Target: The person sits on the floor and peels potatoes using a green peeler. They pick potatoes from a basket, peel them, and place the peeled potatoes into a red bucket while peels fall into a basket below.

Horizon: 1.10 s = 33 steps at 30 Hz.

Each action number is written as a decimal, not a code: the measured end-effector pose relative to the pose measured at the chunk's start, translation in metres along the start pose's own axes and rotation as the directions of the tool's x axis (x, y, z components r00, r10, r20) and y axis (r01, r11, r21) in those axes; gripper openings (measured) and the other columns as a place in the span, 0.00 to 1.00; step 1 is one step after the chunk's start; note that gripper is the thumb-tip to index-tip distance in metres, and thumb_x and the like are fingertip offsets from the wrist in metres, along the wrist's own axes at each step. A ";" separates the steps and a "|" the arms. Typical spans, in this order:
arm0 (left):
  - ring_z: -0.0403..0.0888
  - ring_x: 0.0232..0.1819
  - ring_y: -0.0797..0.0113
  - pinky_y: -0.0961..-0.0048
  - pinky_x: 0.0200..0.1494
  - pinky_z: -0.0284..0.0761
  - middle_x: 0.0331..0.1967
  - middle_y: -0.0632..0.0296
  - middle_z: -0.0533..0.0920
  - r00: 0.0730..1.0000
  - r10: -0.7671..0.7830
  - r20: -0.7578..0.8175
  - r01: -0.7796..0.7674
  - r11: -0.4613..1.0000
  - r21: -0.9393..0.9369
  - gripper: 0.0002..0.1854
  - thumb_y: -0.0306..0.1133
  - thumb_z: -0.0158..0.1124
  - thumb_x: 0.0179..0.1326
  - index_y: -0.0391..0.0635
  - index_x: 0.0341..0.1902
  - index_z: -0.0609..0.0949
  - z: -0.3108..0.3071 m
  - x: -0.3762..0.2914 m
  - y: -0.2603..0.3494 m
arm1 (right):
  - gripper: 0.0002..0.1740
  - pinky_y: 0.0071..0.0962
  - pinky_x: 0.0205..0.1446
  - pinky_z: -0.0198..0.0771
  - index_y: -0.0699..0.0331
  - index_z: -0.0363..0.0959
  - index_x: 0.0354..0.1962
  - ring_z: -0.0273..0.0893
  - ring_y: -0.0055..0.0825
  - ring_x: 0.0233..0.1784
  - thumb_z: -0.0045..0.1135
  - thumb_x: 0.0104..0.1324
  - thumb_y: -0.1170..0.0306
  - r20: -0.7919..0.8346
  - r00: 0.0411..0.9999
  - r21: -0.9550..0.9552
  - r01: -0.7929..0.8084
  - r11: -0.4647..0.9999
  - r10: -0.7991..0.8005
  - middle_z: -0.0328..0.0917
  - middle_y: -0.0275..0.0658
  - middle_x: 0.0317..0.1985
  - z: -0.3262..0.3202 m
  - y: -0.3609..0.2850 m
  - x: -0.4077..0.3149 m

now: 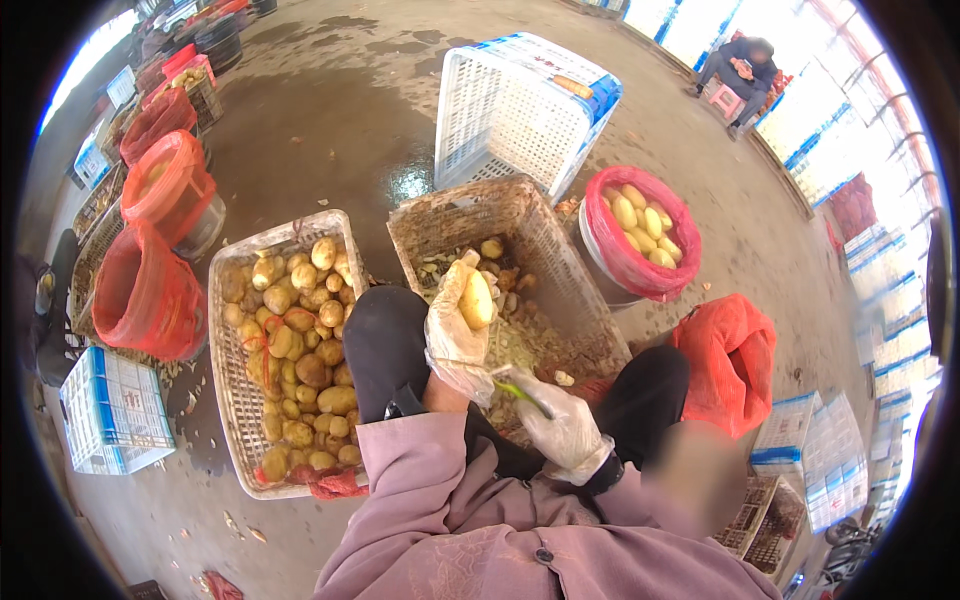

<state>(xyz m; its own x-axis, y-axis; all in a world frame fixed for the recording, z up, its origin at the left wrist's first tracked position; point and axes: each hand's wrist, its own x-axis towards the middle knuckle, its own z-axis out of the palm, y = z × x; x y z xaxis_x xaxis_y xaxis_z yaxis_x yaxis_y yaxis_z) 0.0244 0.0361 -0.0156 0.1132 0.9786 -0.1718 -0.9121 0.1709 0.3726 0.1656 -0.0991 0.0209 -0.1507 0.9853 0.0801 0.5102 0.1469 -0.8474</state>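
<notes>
My gloved left hand (454,330) grips a pale, peeled potato (476,300) above a dirty plastic crate (570,322) between my knees. Peelings (510,349) and a few potatoes lie inside that crate. Lower and to the right, my gloved right hand (562,431) is closed around a green-handled peeler (514,388), its head partly blurred and apart from the potato. Beside my left knee stands a crate (225,360) full of unpeeled potatoes (311,367). Peeled potatoes (637,217) fill a bucket with a pink mesh bag liner (686,259) on the right.
A white-and-blue crate (517,112) lies on its side ahead, with an orange-brown object (574,86) on it. Red mesh bags line buckets (150,292) at left. A red mesh sack (727,360) lies by my right knee. A person (742,71) sits on a pink stool far right.
</notes>
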 end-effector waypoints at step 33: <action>0.77 0.24 0.72 0.77 0.25 0.73 0.27 0.63 0.81 0.982 -0.082 -0.169 0.092 0.995 0.050 0.07 0.33 0.68 0.64 0.44 0.41 0.81 -0.019 0.015 -0.018 | 0.22 0.31 0.62 0.71 0.70 0.71 0.60 0.79 0.38 0.60 0.52 0.70 0.74 -0.252 0.949 -0.017 0.190 0.982 -0.188 0.79 0.50 0.56 -0.005 0.037 0.024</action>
<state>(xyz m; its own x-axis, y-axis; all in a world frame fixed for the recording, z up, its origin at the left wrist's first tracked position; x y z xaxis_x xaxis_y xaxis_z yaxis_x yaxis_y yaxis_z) 0.0350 0.0456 -0.0417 0.1200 0.9278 -0.3532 -0.8770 0.2658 0.4003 0.1850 -0.0694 -0.0061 -0.0254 0.9294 0.3682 0.4862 0.3333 -0.8078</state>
